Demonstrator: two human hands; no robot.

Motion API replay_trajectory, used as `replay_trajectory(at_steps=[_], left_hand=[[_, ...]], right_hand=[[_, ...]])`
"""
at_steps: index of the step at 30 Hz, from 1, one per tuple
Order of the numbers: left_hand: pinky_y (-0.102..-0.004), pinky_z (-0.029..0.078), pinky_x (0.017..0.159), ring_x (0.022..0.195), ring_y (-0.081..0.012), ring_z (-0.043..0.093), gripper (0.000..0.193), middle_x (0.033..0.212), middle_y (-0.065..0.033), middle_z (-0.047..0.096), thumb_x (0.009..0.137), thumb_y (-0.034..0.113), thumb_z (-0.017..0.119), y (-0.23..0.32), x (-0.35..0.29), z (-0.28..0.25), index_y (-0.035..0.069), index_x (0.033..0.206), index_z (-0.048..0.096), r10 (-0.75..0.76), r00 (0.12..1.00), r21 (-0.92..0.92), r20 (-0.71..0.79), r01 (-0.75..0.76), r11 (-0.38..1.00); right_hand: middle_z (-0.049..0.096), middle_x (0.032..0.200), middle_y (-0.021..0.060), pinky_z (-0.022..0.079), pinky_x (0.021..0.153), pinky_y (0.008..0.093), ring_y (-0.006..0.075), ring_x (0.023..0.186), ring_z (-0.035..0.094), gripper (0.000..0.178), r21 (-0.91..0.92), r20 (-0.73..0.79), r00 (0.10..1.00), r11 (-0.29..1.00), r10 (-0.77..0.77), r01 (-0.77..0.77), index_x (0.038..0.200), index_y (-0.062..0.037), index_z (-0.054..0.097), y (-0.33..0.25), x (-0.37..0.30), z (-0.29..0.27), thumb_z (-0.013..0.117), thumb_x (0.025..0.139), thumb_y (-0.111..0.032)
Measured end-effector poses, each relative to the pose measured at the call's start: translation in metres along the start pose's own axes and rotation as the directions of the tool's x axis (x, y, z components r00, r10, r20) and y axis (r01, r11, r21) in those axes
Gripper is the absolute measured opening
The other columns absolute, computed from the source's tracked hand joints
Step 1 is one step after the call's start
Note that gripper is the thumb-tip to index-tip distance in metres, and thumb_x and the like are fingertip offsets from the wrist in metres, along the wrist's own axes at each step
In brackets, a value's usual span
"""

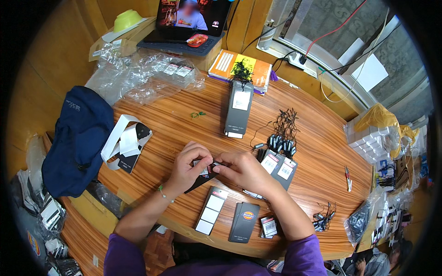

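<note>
Over the wooden table [161, 124], my left hand [186, 165] and my right hand [244, 169] meet, each with thumb and fingers pinched on a dark hang tag [198, 181]. A pale label shows on the tag; the fingers hide its upper end. Just below lie a card with white stickers [211, 212], a pile of dark hang tags [244, 222] and small barcode tags [268, 227]. Tags with barcode labels [285, 170] and black strings [286, 126] lie beyond my right hand. Farther off is a tall stack of strung tags [238, 108].
Loose black strings [325, 216] and a red pen [348, 178] lie at right, near bagged white boxes [370, 135]. A navy cloth item [80, 138] and a white paper strip [120, 124] sit at left. Clear plastic bags [133, 78], notebooks [262, 73] and a screen [209, 18] stand behind.
</note>
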State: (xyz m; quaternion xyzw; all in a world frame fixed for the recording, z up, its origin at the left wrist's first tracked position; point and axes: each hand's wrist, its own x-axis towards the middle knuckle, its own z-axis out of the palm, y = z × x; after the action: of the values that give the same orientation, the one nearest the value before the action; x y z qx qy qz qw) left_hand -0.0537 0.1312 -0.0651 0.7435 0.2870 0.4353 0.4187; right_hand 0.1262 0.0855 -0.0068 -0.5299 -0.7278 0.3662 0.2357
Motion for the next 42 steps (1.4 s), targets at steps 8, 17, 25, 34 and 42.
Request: replay_trajectory(at_steps=[8,17,25,34,42], left_hand=[[-0.0331,0.041,0.073,0.078,-0.0241,0.052,0.008,0.081,-0.0075,0.058,0.076,0.006,0.064,0.006,-0.001,0.002,0.003,0.079,0.058,0.116,0.992,0.227,-0.058,-0.100,0.969],[-0.0347,0.039,0.078,0.089,-0.0239,0.051,0.021,0.093,-0.0045,0.059,0.067,0.010,0.072,0.006,-0.005,0.005,0.011,0.087,0.066,0.353,0.929,0.471,-0.108,-0.265,0.841],[-0.0358,0.038,0.076,0.088,-0.0245,0.048,0.022,0.089,-0.0027,0.054,0.061,0.005,0.075,0.002,-0.015,0.009,0.011,0.080,0.065,0.483,0.871,0.546,-0.092,-0.362,0.755],[-0.0373,0.038,0.076,0.083,-0.0255,0.048,0.015,0.084,-0.0045,0.053,0.071,0.015,0.071,-0.001,-0.018,0.003,0.009,0.079,0.060,0.502,0.862,0.560,-0.070,-0.382,0.735],[-0.0369,0.038,0.075,0.082,-0.0209,0.051,0.014,0.081,-0.0004,0.056,0.072,0.022,0.069,-0.003,-0.012,0.003,0.014,0.079,0.061,0.491,0.871,0.562,-0.040,-0.386,0.731]], right_hand=[[0.061,0.070,0.0138,0.044,0.059,0.0303,0.0212,0.061,0.056,0.020,0.058,-0.085,0.996,0.998,-0.024,0.028,0.086,0.0026,0.062,0.008,0.000,0.006,0.062,0.083,-0.017],[0.057,0.057,0.0078,0.042,0.051,0.0281,0.0128,0.053,0.054,0.023,0.479,-0.050,0.999,0.877,-0.015,0.037,0.077,0.0002,0.063,0.024,0.002,0.010,0.059,0.084,-0.022],[0.051,0.052,0.0002,0.036,0.046,0.0236,0.0071,0.048,0.047,0.035,0.523,0.090,0.996,0.852,-0.018,-0.032,0.065,-0.0022,0.059,0.023,0.000,0.007,0.058,0.087,-0.029],[0.049,0.052,0.0007,0.035,0.046,0.0234,0.0073,0.048,0.044,0.040,0.627,0.231,0.973,0.769,-0.030,-0.125,0.065,-0.0017,0.059,0.021,0.001,0.008,0.053,0.089,-0.033],[0.061,0.073,0.0011,0.043,0.060,0.0208,0.0053,0.068,0.053,0.024,0.393,0.057,0.996,0.918,-0.075,0.047,0.091,-0.0008,0.064,0.025,-0.001,0.004,0.056,0.089,-0.023]])
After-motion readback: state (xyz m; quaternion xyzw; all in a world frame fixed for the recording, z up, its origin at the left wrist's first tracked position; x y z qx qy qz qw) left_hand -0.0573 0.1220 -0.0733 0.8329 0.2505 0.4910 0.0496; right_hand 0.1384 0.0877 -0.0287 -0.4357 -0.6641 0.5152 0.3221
